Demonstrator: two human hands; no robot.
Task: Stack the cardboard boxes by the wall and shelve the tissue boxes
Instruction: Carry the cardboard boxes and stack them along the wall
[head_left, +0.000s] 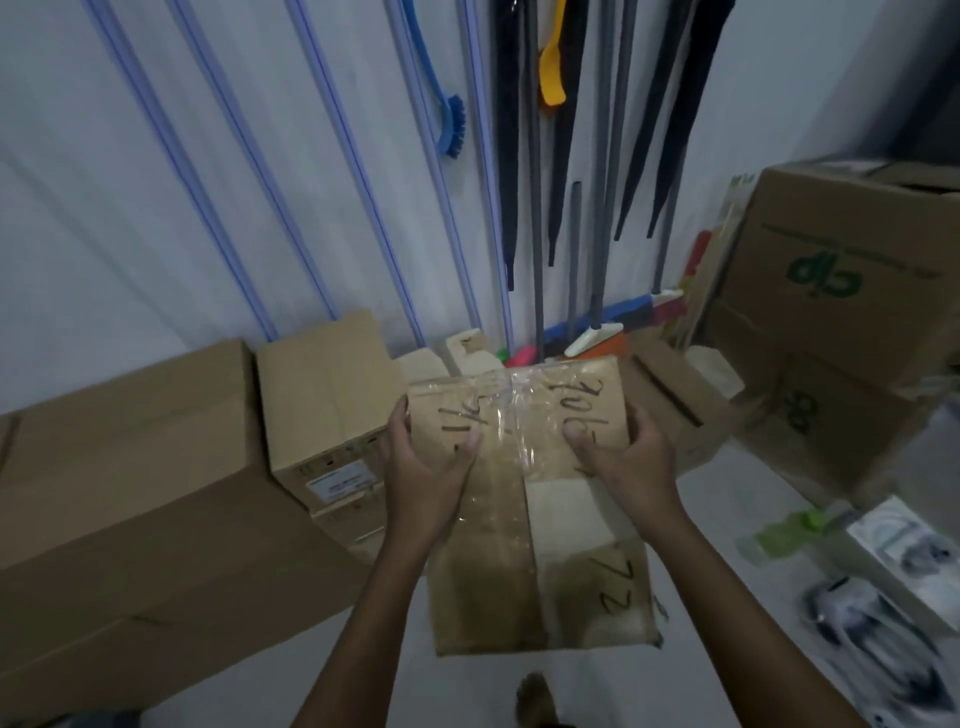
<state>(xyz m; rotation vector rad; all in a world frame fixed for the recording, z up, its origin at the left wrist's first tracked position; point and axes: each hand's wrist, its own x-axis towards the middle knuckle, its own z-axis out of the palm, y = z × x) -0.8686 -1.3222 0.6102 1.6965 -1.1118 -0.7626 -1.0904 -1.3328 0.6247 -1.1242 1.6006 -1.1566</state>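
Between the two hands, a taped cardboard box (524, 499) with handwritten numbers is held in front of the wall (156, 156), its long axis running from the person toward that wall. The left hand (426, 462) grips its left edge and the right hand (618, 457) its right edge, thumbs pressed on top and the fingers curled around the sides. Both hands sit at the far end, about equally near the wall. Against the wall to the left, two closed boxes are seen: a large one (130, 467) and a smaller one (327, 395) just beside it. To the right, two printed boxes (841, 291) are stacked. One held box is counted. Tissue boxes cannot be identified with certainty. The next move is judged to be a forward set-down by the wall.
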